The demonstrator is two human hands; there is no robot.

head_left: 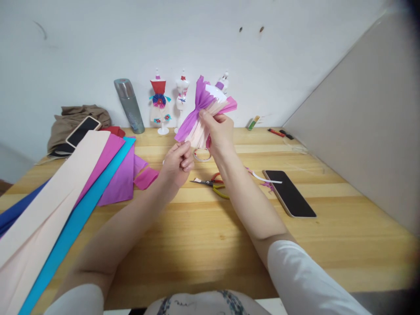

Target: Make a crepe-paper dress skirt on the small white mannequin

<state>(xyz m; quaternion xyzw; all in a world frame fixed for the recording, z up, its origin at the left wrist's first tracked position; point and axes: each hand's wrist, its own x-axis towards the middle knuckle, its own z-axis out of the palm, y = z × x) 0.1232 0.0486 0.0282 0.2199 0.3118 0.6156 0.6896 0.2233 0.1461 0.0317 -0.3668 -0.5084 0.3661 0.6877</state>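
Bundle (202, 101), pleated crepe paper, purple, pink and cream, above pale wooden table (197, 245): our right hand (221, 130) is pinching its waist; our left hand (179, 161) is meeting its hem, grip unclear. Slackening, we could be losing pleats; tugging, tearing paper.

"What colours has the gathered bundle (207, 104) beyond the scissors (207, 183)?"
"Purple, pale peach and magenta. The scissors' handles (215, 190) are orange-red and yellow."
"And the long strips (67, 188) left of the scissors?"
"Plain peach, magenta, turquoise and deep blue."
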